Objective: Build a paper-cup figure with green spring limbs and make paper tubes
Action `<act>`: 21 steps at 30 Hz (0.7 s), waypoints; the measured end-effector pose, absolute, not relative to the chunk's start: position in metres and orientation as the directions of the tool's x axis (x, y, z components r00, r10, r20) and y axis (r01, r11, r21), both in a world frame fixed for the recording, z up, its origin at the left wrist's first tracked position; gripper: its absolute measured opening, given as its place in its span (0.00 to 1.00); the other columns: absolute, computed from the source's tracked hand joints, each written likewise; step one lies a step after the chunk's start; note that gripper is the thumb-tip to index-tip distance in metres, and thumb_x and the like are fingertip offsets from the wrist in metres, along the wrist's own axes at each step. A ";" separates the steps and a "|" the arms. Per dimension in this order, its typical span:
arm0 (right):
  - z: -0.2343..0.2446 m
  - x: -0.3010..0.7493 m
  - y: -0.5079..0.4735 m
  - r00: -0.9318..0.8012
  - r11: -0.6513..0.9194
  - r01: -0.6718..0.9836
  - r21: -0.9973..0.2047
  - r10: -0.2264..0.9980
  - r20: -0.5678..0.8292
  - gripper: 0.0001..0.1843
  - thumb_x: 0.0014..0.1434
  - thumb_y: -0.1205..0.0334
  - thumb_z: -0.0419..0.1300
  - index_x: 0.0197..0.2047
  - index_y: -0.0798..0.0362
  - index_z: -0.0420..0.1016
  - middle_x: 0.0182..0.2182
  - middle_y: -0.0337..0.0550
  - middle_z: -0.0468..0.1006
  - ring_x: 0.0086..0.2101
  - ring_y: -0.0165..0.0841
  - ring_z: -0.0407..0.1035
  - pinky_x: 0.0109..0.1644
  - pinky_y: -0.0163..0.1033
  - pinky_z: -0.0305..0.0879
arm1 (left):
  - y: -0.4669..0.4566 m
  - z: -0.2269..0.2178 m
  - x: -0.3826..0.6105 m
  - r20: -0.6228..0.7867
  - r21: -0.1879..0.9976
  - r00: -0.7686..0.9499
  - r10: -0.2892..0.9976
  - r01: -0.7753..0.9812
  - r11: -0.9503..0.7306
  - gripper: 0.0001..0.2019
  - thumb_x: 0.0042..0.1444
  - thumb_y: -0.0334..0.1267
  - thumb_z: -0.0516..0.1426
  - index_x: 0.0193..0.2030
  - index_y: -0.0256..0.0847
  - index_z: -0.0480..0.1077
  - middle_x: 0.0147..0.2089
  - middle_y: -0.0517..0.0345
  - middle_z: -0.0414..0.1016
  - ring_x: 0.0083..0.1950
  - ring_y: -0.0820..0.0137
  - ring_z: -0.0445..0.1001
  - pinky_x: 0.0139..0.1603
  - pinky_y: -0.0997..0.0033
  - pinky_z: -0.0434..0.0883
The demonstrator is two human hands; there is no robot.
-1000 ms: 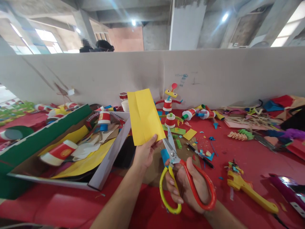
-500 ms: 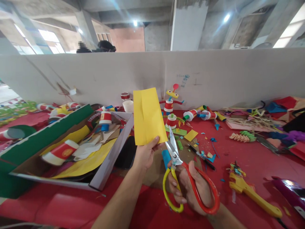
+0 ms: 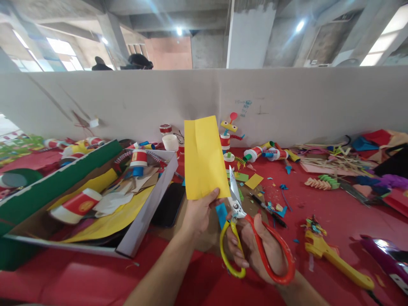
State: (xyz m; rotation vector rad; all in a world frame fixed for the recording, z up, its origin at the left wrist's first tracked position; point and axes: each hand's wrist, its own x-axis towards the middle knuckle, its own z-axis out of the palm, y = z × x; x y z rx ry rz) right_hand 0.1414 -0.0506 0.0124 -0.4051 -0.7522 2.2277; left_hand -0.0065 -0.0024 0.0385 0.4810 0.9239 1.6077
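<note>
Upright in my left hand (image 3: 200,210) is a sheet of yellow paper (image 3: 205,157), pinched at its lower edge and creased lengthwise. My right hand (image 3: 255,246) grips scissors (image 3: 236,208) with one yellow and one red handle loop, fingers through the loops. The blades point up beside the paper's lower right corner; part of them seems to lie behind its edge, and whether they touch it I cannot tell. Behind the paper stands a paper-cup figure (image 3: 225,141) with a yellow eye strip, partly hidden. A blue paper piece (image 3: 222,214) lies below, near the scissors.
At the left is an open box (image 3: 137,227) holding cups and paper scraps, with a black phone (image 3: 168,205) beside it. On the red table to the right are a black pen-like tool (image 3: 269,210), a yellow glue gun (image 3: 338,259), a purple object (image 3: 385,255) and paper strips (image 3: 325,159).
My left hand has brought the yellow paper slightly right, closer to the scissors, covering more of the figure. The scissor blades look closer together than before. The view has shifted slightly.
</note>
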 end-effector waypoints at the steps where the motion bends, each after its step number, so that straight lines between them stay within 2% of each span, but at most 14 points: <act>1: 0.013 0.142 -0.050 -0.676 -0.555 -0.551 -0.623 0.735 -0.056 0.30 0.57 0.32 0.49 0.42 0.52 0.67 0.27 0.40 0.65 0.22 0.27 0.55 0.20 0.31 0.49 | -0.004 0.039 -0.004 -0.190 0.772 -0.252 0.949 -0.636 -0.014 0.22 0.42 0.23 0.66 0.46 0.38 0.73 0.44 0.50 0.80 0.34 0.66 0.79 0.30 0.70 0.78; 5: 0.014 0.143 -0.049 -0.674 -0.556 -0.575 -0.600 0.738 -0.039 0.29 0.58 0.34 0.49 0.44 0.52 0.66 0.26 0.39 0.65 0.22 0.26 0.54 0.20 0.30 0.48 | -0.006 0.040 0.003 -0.243 0.747 -0.266 0.933 -0.665 0.004 0.21 0.42 0.22 0.65 0.45 0.37 0.73 0.43 0.50 0.80 0.34 0.67 0.78 0.29 0.71 0.78; 14: 0.014 0.147 -0.048 -0.679 -0.552 -0.584 -0.595 0.734 -0.015 0.32 0.58 0.33 0.48 0.48 0.53 0.67 0.27 0.39 0.65 0.23 0.26 0.56 0.20 0.29 0.49 | -0.004 0.040 -0.003 -0.224 0.751 -0.284 0.932 -0.660 -0.020 0.19 0.42 0.24 0.66 0.43 0.34 0.74 0.43 0.49 0.79 0.35 0.67 0.78 0.29 0.72 0.77; 17: 0.014 0.148 -0.047 -0.677 -0.550 -0.582 -0.598 0.736 -0.018 0.33 0.57 0.32 0.48 0.48 0.53 0.66 0.27 0.39 0.65 0.22 0.26 0.55 0.20 0.29 0.49 | -0.006 0.041 -0.001 -0.187 0.749 -0.259 0.948 -0.662 -0.034 0.21 0.42 0.24 0.66 0.46 0.36 0.73 0.44 0.49 0.80 0.40 0.64 0.79 0.35 0.70 0.78; 21: 0.011 0.152 -0.045 -0.683 -0.560 -0.589 -0.582 0.730 -0.011 0.34 0.57 0.31 0.47 0.50 0.52 0.65 0.28 0.39 0.65 0.23 0.26 0.55 0.20 0.29 0.50 | -0.007 0.042 -0.002 -0.099 0.714 -0.248 0.964 -0.692 -0.105 0.25 0.42 0.24 0.66 0.50 0.39 0.72 0.44 0.51 0.80 0.48 0.63 0.78 0.49 0.67 0.75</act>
